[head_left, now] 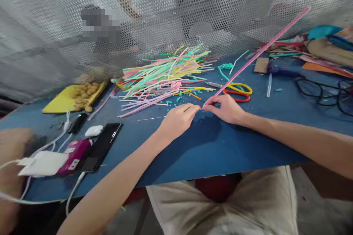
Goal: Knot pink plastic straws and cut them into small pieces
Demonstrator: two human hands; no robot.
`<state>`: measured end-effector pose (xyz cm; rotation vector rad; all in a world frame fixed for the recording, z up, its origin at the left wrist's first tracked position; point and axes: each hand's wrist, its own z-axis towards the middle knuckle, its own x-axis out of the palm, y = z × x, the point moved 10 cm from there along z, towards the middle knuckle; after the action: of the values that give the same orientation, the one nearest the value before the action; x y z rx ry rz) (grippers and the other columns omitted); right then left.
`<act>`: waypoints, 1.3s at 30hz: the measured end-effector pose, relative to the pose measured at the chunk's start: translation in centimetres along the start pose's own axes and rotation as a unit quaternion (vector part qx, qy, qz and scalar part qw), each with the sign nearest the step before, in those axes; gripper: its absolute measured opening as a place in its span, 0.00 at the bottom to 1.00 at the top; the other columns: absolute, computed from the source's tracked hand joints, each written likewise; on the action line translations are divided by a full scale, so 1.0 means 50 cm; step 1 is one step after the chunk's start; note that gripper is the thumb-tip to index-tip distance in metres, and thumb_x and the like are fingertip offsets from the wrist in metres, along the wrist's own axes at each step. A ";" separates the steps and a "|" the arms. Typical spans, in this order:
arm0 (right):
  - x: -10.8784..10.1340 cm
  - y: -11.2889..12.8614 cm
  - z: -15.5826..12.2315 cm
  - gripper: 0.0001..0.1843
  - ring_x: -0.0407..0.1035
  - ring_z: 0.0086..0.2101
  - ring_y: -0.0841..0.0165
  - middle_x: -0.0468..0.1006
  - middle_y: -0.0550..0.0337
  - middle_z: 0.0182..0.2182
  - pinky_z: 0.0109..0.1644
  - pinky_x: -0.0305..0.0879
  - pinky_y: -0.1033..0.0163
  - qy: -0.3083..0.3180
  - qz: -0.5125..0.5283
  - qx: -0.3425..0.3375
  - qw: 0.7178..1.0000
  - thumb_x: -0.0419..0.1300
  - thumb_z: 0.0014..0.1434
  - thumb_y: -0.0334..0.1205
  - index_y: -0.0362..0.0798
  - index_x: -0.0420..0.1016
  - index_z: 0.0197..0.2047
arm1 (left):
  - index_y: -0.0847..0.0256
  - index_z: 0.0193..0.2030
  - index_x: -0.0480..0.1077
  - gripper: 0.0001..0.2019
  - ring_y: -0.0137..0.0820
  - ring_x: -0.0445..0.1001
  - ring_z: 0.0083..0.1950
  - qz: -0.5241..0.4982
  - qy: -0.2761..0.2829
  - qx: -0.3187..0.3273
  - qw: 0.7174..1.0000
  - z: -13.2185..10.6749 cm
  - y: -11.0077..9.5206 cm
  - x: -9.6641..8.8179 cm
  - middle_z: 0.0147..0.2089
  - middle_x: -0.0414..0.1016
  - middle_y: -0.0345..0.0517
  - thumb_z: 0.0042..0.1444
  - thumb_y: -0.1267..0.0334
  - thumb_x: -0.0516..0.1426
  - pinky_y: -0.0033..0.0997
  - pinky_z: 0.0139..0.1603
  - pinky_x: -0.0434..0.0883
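A long pink pipe cleaner (pixel 264 47) slants up and to the right from my right hand (pixel 228 110), whose thumb and finger pinch it near its lower end. Close beside it, my left hand (pixel 179 120) is closed, its fingertips pinching the tip of the same pipe cleaner. Fingers hide most of that short end. Scissors with yellow and red handles (pixel 239 89) lie just behind my right hand. Beyond my hands is a heap of pastel pipe cleaners (pixel 168 69), with a small pink curled piece (pixel 176 85) at its front and teal snippets (pixel 180 98) scattered nearby.
To the left are a phone (pixel 102 147), a white charger (pixel 44 163), cables and a yellow tray (pixel 62 100) of brownish lumps. Another person's blurred arm (pixel 12 147) is at the left edge. A glue gun (pixel 284 70) with black cord lies right. Perforated metal mesh (pixel 220 3) stands behind.
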<state>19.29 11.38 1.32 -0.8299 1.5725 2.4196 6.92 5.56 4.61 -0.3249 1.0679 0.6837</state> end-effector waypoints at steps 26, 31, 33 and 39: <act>0.000 0.082 -0.023 0.08 0.77 0.40 0.61 0.84 0.54 0.36 0.49 0.72 0.56 -0.049 -0.134 -0.206 0.968 0.63 0.65 0.40 0.46 0.82 0.38 | 0.57 0.45 0.78 0.12 0.28 0.79 0.35 -0.313 0.072 -0.248 0.914 -0.010 0.063 0.034 0.38 0.83 0.40 0.66 0.54 0.56 0.26 0.35 0.70; 0.000 0.063 -0.017 0.09 0.76 0.39 0.63 0.84 0.56 0.36 0.48 0.71 0.57 -0.043 -0.094 -0.140 0.985 0.63 0.64 0.42 0.48 0.82 0.37 | 0.53 0.45 0.77 0.10 0.29 0.79 0.37 -0.128 0.039 -0.186 0.973 -0.005 0.049 0.008 0.40 0.83 0.37 0.67 0.54 0.56 0.29 0.34 0.67; -0.002 0.045 -0.011 0.11 0.76 0.36 0.65 0.84 0.58 0.35 0.44 0.70 0.58 -0.031 -0.049 -0.078 0.995 0.63 0.63 0.44 0.48 0.82 0.35 | 0.54 0.45 0.76 0.09 0.30 0.80 0.41 -0.024 0.005 -0.120 0.992 0.000 0.024 -0.014 0.42 0.83 0.38 0.68 0.57 0.55 0.30 0.35 0.66; 0.010 0.017 -0.009 0.16 0.70 0.28 0.69 0.82 0.59 0.28 0.34 0.64 0.61 0.044 0.043 0.041 0.997 0.63 0.61 0.50 0.45 0.82 0.32 | 0.57 0.43 0.75 0.10 0.29 0.77 0.36 0.113 -0.021 0.003 0.993 0.001 -0.025 -0.034 0.35 0.81 0.42 0.70 0.60 0.53 0.31 0.28 0.60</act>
<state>18.68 10.50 1.61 -0.8824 1.7615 2.3876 7.25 4.07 6.06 -0.1850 1.0762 0.8844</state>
